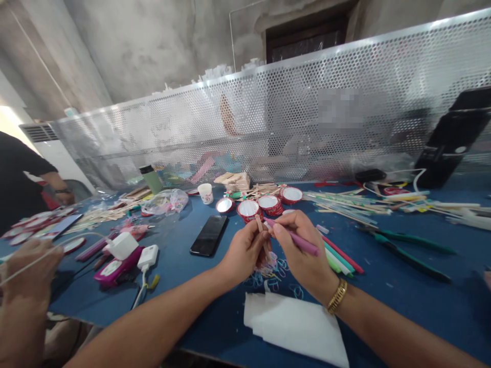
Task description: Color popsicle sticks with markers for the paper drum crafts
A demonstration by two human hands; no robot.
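My left hand (245,250) is closed around a thin wooden stick (261,226), held upright over the blue table (402,291). My right hand (301,253) pinches a pink pen-like rod (297,238) whose tip meets the stick. A gold watch (337,296) sits on my right wrist. Small coloured rubber bands (274,273) lie on the table under both hands. Several coloured rods (339,258) lie just right of my right hand.
A black phone (209,235) lies left of my hands, white paper (295,324) near the front edge. Red-rimmed round lids (268,204), wooden sticks (345,204), green pliers (406,250), chargers (126,250) are about. A perforated metal screen (291,117) stands behind. Another person's hand (26,281) is at the left.
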